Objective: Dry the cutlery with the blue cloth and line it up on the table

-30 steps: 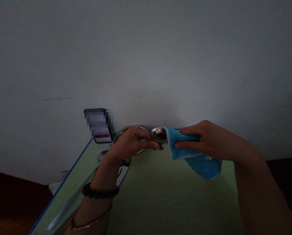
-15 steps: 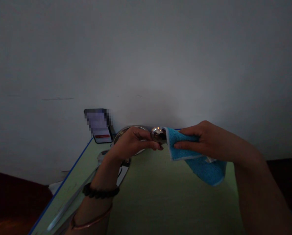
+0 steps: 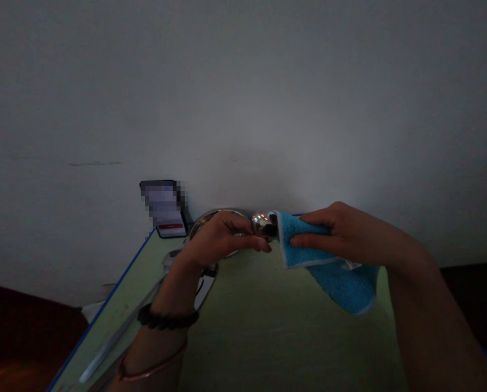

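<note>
Between thumb and fingers, my left hand (image 3: 219,239) grips the left end of a shiny rounded metal piece (image 3: 263,223); its exact kind does not show. A blue cloth (image 3: 309,239) with a pale edge covers the right end of that piece. My right hand (image 3: 341,231) is closed on the cloth, thumb in front, and one part of it hangs below the fingers. Both hands are held above the green table.
A round metal dish (image 3: 198,223) stands behind my left hand, against the wall (image 3: 243,109). To its left a phone (image 3: 170,209) leans upright. Metal utensils (image 3: 116,340) lie on the green table (image 3: 284,332), partly hidden by my left forearm.
The hanging part of the cloth has swung slightly lower. Reflections on the metal piece have shifted a little, while both hands stay almost in place.
</note>
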`<state>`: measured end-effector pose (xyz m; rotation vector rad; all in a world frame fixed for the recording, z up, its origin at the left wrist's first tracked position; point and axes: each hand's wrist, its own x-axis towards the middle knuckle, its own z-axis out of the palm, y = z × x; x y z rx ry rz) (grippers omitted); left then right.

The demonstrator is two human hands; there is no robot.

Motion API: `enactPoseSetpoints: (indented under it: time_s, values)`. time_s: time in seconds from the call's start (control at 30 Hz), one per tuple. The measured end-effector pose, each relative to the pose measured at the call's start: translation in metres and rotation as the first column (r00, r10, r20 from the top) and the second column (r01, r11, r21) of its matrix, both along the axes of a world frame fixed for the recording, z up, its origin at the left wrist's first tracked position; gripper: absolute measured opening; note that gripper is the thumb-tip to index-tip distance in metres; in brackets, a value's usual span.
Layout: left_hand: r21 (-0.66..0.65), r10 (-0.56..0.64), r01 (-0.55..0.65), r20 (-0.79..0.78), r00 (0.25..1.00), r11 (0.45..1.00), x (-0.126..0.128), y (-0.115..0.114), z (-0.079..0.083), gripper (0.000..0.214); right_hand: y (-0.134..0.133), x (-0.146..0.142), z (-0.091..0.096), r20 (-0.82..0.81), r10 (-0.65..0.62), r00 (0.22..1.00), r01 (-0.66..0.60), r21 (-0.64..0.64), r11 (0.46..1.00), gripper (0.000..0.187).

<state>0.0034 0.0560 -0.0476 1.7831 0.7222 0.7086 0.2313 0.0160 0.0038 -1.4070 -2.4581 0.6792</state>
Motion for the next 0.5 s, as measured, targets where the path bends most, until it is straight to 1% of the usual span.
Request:
enactPoseSetpoints:
  time_s: [0.07,0.13,0.23,0.3,0.4,0.5]
  values:
    - [0.007,0.012,-0.012,-0.007,1.000,1.000,0.000,-0.001,0.000,0.009,0.001,0.001,-0.001,-0.011,0.009,1.000,-0.009,-0.025,1.000,0.040]
    - [0.026,0.020,-0.021,0.023,1.000,0.999,-0.002,-0.002,0.000,0.007,0.002,0.003,-0.002,-0.026,0.007,1.000,-0.008,-0.070,0.998,0.040]
    - [0.071,0.013,-0.019,0.087,0.996,0.997,-0.006,-0.001,0.002,0.003,0.003,0.007,-0.002,-0.035,-0.034,0.999,0.028,-0.149,0.988,0.043]
    - [0.098,0.007,-0.018,0.108,0.994,0.995,-0.011,-0.001,0.003,0.003,0.003,0.012,-0.001,-0.033,-0.058,0.998,0.051,-0.175,0.983,0.044]
    - [0.103,-0.002,-0.008,0.103,0.995,0.995,-0.015,0.000,0.005,0.008,0.003,0.016,-0.001,-0.028,-0.064,0.998,0.058,-0.164,0.985,0.042]
    - [0.071,-0.019,0.012,0.099,0.995,0.997,-0.017,0.000,0.006,0.010,0.003,0.017,-0.001,-0.008,-0.053,0.999,0.052,-0.115,0.992,0.041]
